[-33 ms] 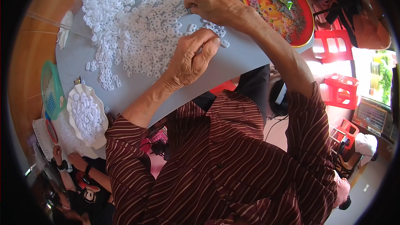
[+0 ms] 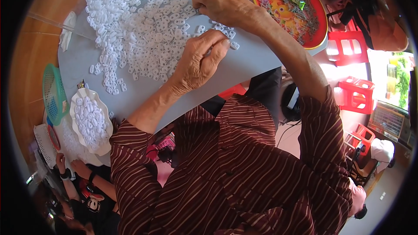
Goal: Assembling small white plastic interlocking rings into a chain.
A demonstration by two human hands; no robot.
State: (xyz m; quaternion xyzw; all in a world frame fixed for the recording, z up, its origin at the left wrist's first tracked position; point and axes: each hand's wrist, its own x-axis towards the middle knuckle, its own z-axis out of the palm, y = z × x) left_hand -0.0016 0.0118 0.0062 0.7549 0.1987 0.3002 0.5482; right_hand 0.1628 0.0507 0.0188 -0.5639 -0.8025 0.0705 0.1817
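Both bare hands keep practically the same places as in the earlier frame, with no shift that can be made out. The left hand [image 2: 201, 61] has its thumb and fingers bent together; whether it pinches anything is hidden. The right hand [image 2: 226, 6] curls its fingers downward beside the heap of small white oval plastic pieces with holes [image 2: 150, 35]; its grasp cannot be told either. That heap spreads over the smooth grey tabletop [image 2: 244, 58], left of a round red tray with a yellow rim [image 2: 321, 13].
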